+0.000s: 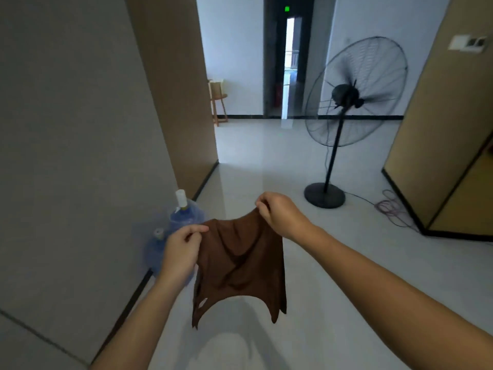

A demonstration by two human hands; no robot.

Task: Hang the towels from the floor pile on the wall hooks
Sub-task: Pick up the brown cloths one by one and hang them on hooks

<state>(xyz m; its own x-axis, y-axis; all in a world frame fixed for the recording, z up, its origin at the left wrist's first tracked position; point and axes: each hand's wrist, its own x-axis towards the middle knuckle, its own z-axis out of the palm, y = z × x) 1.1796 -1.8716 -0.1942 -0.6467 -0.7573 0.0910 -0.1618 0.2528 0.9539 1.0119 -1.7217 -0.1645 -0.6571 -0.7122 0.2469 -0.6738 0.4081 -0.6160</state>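
Brown towel (240, 263) held up by two corners

The left hand (181, 252) and right hand (280, 214) each pinch a top corner, so the towel hangs in the air above the floor (333, 289) — water bottles (184, 217) stand just beyond by the left wall, and a standing fan (354, 102) farther off.

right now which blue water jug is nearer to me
The lower jug, partly behind your left hand; the other jug, with the tall white cap, stands farther along the wall.
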